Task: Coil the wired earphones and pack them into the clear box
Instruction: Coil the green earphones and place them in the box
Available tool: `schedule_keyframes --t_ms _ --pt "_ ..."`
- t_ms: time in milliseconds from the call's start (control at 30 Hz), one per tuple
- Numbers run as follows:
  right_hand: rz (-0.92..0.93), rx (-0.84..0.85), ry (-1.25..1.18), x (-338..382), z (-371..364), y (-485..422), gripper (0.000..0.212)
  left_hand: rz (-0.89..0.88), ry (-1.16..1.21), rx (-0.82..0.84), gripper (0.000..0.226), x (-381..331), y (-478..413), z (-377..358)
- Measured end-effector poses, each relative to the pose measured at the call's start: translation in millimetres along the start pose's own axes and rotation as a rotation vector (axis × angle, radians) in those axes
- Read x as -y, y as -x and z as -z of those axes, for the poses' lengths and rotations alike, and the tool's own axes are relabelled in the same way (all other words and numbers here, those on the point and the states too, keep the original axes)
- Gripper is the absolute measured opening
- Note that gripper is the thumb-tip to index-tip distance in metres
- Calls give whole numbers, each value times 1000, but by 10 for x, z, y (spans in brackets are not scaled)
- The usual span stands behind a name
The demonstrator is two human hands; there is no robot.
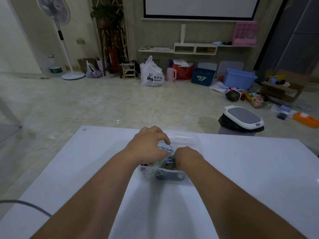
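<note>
1. The clear box (pixel 162 175) sits on the white table (pixel 241 169), its lid (pixel 183 137) open toward the far edge.
2. The wired earphones (pixel 166 155), a tangle of pale blue, green and purple cord, lie inside the box between both hands.
3. The left hand (pixel 148 144) arches over the cords, fingers curled down, fingertips touching the bundle.
4. The right hand (pixel 187 155) is bent downward into the box; its fingers are hidden, so its grasp cannot be told.
5. Dark items lie beneath the cords, perhaps more accessories.
6. A white plastic bag (pixel 151 73) on the floor bears a panda logo and Chinese characters, too blurred to read; a paper bag (pixel 100 66) nearby reads "Cotti".
</note>
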State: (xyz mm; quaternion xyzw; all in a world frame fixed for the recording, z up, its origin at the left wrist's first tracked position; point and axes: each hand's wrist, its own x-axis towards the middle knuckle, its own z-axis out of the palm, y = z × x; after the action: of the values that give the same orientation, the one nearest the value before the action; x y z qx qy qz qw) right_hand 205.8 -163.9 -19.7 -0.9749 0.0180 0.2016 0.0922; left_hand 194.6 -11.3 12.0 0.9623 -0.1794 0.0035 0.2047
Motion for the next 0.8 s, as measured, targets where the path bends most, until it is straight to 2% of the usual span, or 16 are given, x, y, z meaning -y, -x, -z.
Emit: schedule_keyframes --t_ms 67,167,333,500,700,800 --pt "6 -2 22 0 1 12 33 27 6 39 30 -23 -22 -82" --pt "22 20 35 20 26 56 35 62 -131 181 24 -45 -38 -214" --pt "30 91 14 12 122 172 31 157 -212 170 23 -26 -122 -305" --pt "94 55 -79 -22 142 320 56 208 -239 210 23 -35 -149 -366" --pt "185 46 -294 -38 77 500 39 260 -236 203 19 -38 -45 -403" --pt "161 19 -244 -45 25 546 35 252 -254 192 20 -42 42 -424"
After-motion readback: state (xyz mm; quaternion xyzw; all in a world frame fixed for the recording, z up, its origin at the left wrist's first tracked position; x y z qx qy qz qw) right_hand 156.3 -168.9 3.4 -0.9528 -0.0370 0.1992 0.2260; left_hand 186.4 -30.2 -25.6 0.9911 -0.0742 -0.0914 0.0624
